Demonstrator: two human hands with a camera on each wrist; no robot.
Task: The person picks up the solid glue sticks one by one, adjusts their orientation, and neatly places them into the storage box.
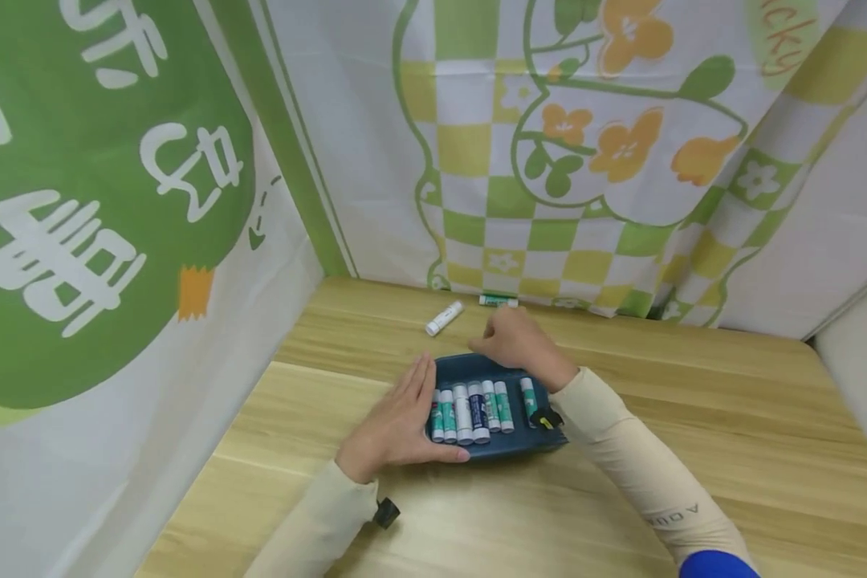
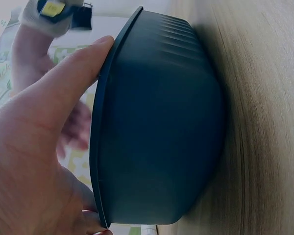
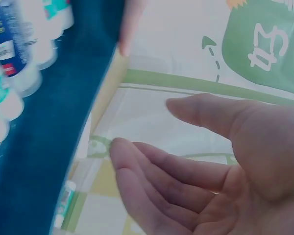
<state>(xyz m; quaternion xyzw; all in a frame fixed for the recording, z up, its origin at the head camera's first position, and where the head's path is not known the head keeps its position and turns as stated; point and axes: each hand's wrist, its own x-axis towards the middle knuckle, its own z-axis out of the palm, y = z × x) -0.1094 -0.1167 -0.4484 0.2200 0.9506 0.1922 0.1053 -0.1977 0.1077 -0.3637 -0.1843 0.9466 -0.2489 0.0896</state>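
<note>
A dark blue plastic tray (image 1: pixel 477 451) with a raised rim stands on the wooden table. Several glue sticks (image 1: pixel 480 413) with white, green and navy labels lie side by side in it, one green-labelled stick (image 1: pixel 527 399) apart at the right. My left hand (image 1: pixel 397 417) holds the tray's left end, thumb along the front rim and fingers towards the back; in the left wrist view the thumb (image 2: pixel 73 73) touches the rim. Above the back rim hovers my right hand (image 1: pixel 518 341), fingers loosely bent; in the right wrist view nothing shows between its thumb and fingers.
Behind the tray, a white glue stick (image 1: pixel 444 319) lies slanted on the table (image 1: pixel 694 401). A green-labelled one (image 1: pixel 498 301) lies at the back edge by the patterned curtain (image 1: pixel 535 201). A green and white cloth (image 1: pixel 152 241) hangs along the left side.
</note>
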